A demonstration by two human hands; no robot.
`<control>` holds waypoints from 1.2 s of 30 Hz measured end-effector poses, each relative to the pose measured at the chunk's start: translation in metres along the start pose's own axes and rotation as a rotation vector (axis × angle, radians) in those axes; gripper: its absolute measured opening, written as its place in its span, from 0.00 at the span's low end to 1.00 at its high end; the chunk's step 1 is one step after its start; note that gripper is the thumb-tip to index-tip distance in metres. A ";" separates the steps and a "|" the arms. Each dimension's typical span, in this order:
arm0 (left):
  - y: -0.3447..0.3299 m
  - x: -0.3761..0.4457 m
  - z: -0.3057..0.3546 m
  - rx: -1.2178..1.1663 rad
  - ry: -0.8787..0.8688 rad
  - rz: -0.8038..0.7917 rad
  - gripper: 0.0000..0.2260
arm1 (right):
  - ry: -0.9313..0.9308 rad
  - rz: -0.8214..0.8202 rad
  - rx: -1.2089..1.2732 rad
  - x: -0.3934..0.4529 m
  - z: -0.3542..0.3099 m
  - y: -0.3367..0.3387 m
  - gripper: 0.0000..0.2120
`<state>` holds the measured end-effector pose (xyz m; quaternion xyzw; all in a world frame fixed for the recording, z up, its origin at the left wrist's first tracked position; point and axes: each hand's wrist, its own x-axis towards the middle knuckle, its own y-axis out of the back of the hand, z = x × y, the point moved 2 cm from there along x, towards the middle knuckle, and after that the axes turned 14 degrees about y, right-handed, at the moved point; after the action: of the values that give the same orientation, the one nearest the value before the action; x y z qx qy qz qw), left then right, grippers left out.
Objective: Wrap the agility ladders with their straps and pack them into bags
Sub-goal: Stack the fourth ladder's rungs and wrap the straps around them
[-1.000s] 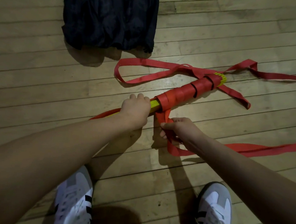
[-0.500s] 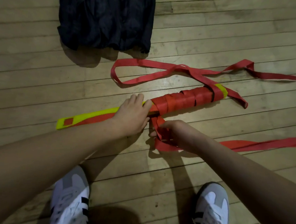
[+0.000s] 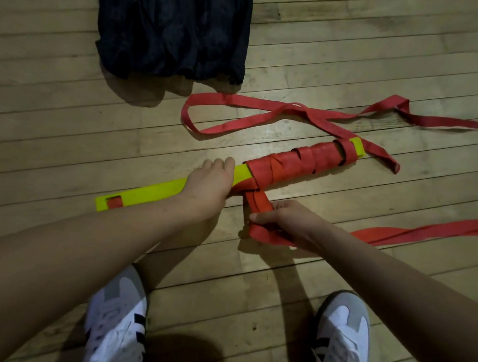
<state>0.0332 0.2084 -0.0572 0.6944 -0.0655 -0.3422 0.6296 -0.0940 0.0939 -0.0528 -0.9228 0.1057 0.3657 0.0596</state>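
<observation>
Nearest the camera, two white sneakers with grey toe patches and black stripes, the left (image 3: pixel 116 318) and the right (image 3: pixel 341 338), stand on the wooden plank floor (image 3: pixel 52 128). Above them both bare forearms reach forward. The right hand (image 3: pixel 284 219) pinches a folded length of red strap (image 3: pixel 258 207) between thumb and curled fingers, just below the bundle; from this hand the strap trails off to the right along the floor. The left hand (image 3: pixel 208 183) lies over the stack of yellow ladder rungs (image 3: pixel 152 193), fingers bent over its far edge, holding it down against the boards. The stack lies aslant on the floor, its left end bare with a red strap patch showing, its right half bound in overlapping turns of red strap (image 3: pixel 298 163). Beyond it, loose strap (image 3: pixel 236 115) lies in loops and runs away to the right edge. Farthest off, a dark crumpled fabric bag (image 3: pixel 173 26) lies flat on the floor, well apart from the ladder.
</observation>
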 end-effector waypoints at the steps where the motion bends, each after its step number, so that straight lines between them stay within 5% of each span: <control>1: 0.004 0.004 -0.001 -0.009 0.025 0.007 0.23 | 0.002 0.014 0.008 0.000 -0.001 0.001 0.09; 7: 0.016 0.024 -0.002 0.113 0.086 0.140 0.37 | 0.090 0.055 -0.011 0.006 -0.019 0.001 0.09; 13: 0.014 0.020 0.000 0.245 -0.011 0.161 0.17 | 0.146 0.122 -0.051 0.009 -0.015 0.001 0.07; 21: -0.005 -0.019 -0.007 0.169 -0.315 0.184 0.18 | 0.124 0.097 0.022 0.008 -0.005 0.004 0.04; 27: -0.017 -0.024 0.004 0.080 -0.146 0.060 0.20 | 0.063 0.062 0.169 0.003 0.004 0.001 0.03; 36: 0.003 0.009 0.005 0.040 0.018 0.037 0.25 | 0.063 -0.015 -0.153 0.000 -0.015 0.014 0.09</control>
<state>0.0383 0.1990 -0.0575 0.7086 -0.0795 -0.3230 0.6222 -0.0875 0.0771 -0.0423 -0.9365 0.0725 0.3429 -0.0118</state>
